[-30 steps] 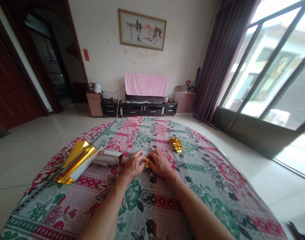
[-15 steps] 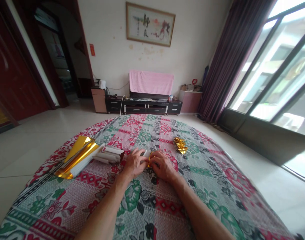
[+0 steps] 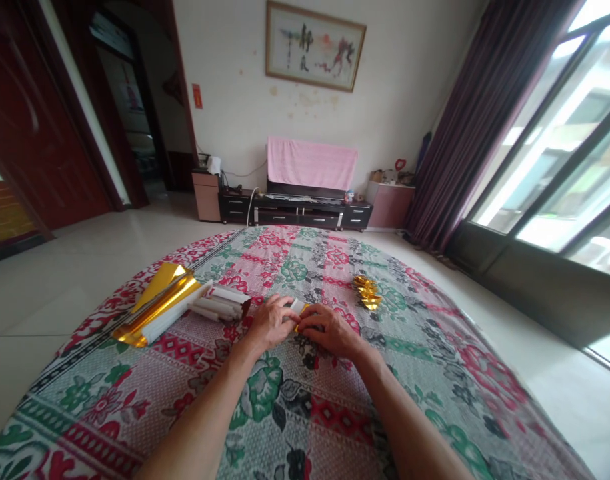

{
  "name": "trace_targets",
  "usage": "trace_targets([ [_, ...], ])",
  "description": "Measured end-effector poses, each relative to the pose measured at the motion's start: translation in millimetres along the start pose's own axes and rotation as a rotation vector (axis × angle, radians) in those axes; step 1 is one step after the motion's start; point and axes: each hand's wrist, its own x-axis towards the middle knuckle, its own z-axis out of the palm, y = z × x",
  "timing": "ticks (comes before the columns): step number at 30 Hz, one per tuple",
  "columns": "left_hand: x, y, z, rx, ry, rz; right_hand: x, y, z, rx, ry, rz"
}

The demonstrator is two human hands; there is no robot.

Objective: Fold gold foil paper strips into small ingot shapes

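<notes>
On the patterned cloth, my left hand (image 3: 275,321) and my right hand (image 3: 333,329) meet at a small piece of white-and-gold foil paper (image 3: 297,307). The fingertips of both hands are closed on it and cover most of it, so its exact fold is hidden. A pale white part shows beyond the fingers, with a bit of gold by the right fingertips. Right of my right hand lies a row of folded gold foil pieces (image 3: 367,293). On the left are gold foil sheets (image 3: 172,303), partly curled, beside several white paper bundles (image 3: 219,303).
A floral cloth (image 3: 265,393) covers the round table, whose edge curves away on all sides. Beyond it stand a low black TV cabinet (image 3: 297,215) and a pink cloth (image 3: 312,162) draped over something. A purple curtain (image 3: 449,133) hangs beside the window at right.
The view has turned slightly left, shifting the room rightward. My right hand has flattened a little over the foil paper; both hands stay at the same piece.
</notes>
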Motion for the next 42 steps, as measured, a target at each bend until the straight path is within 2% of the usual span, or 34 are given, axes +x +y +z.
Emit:
trace_targets([
  [5, 1, -2, 3.0, -0.013, -0.005, -0.032, -2, -3, 3, -0.066, 0.047, -0.036],
  [13, 1, 0, -0.7, -0.026, -0.009, -0.016, 0, -8, 9, -0.103, 0.095, 0.027],
  [27, 1, 3, -5.6, -0.075, -0.029, -0.033, 6, -3, 20, -0.109, 0.215, 0.122],
  [42, 0, 6, -13.3, -0.085, -0.066, -0.059, 6, -1, 21, -0.098, 0.238, 0.130],
])
